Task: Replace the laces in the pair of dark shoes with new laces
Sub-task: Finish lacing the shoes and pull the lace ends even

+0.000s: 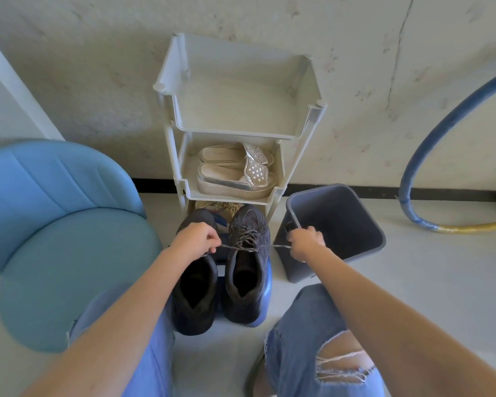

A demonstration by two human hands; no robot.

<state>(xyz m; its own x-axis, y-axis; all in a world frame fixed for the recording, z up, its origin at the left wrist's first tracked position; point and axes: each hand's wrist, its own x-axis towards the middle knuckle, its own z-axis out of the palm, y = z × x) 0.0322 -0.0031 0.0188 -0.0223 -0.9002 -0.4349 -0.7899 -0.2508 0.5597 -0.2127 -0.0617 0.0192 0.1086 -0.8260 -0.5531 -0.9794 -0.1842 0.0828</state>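
Two dark shoes (196, 296) are sitting side by side on the floor between my knees, toes pointing toward the white shoe rack (181, 116). My left grip (196, 242) is pinching one end of the grey lace (242, 248), and my right grip (307, 243) is holding the other end with fingers curled, so the lace is stretching taut across the right-hand shoe (246, 285). A grey bin (364, 213) is standing just beside my right grip, and a blue chair (55, 224) is sitting at my left.
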